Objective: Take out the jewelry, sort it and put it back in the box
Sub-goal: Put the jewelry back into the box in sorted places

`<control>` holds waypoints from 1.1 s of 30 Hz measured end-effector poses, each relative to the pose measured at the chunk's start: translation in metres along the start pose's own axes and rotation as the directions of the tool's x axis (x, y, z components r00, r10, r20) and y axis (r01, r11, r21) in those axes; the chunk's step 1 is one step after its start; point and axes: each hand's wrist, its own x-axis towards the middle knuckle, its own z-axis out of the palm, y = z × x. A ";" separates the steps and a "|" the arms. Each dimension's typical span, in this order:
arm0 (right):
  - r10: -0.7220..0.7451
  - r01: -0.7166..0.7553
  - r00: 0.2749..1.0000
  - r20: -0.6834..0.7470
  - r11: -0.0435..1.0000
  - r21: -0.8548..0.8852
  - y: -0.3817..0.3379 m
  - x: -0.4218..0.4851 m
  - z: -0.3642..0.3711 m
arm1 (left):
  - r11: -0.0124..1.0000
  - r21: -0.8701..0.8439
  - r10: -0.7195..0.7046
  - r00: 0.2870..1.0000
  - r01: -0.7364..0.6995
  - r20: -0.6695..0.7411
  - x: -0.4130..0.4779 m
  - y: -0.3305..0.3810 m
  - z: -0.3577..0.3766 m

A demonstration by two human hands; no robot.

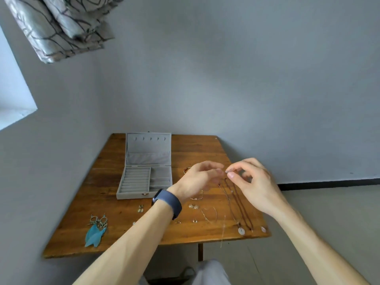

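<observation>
Jewelry box point(144, 182): grey, open, lid tipped back; sat on the desk point(115, 212) toward its far left corner. Ring rolls on the left, partitioned compartments on the right, small metal latch on the front wall.
Cord necklace point(236, 202): brown; clasp end lifted above the desk, cords trailing down to a pale round pendant point(240, 230) lying near the near right corner.
Right hand point(255, 186): raised over the right side of the desk, forearm coming in from the near right. Thumb and forefinger pinched the small silver clasp; other fingers loosely curled.
Left hand point(197, 179): raised opposite the right, motion-blurred, fingertips bent toward the same clasp. Could not tell whether they had hold of it. Dark wristband point(168, 202) on the wrist.
Feather earrings point(96, 229): teal pair, side by side near the near left corner.
Gold earrings point(193, 206): small pair, mid-desk, just in front of the left wrist.
Thin chain point(209, 214): lay loose between the gold earrings and the cords.
</observation>
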 end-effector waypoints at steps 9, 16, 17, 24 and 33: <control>-0.129 0.116 0.983 0.133 0.988 0.099 -0.055 0.027 -0.037 | 0.989 -0.133 -0.025 0.948 0.071 0.318 -0.008 0.044 -0.025; -0.187 0.161 0.970 0.154 0.973 0.164 -0.077 0.027 -0.033 | 0.993 -0.112 0.009 0.967 0.020 0.254 -0.034 0.048 -0.043; -0.192 0.161 0.969 0.158 0.969 0.188 -0.080 0.025 -0.032 | 0.993 -0.119 0.013 0.972 0.016 0.236 -0.039 0.049 -0.046; -0.156 0.073 0.983 0.099 0.820 0.567 -0.092 0.010 -0.009 | 0.975 -0.218 -0.018 0.995 0.038 0.093 -0.068 0.039 -0.066; 0.152 -0.103 0.988 0.037 0.452 0.886 -0.094 -0.010 0.028 | 0.815 -0.578 -0.064 0.997 0.023 -0.051 -0.107 0.022 -0.093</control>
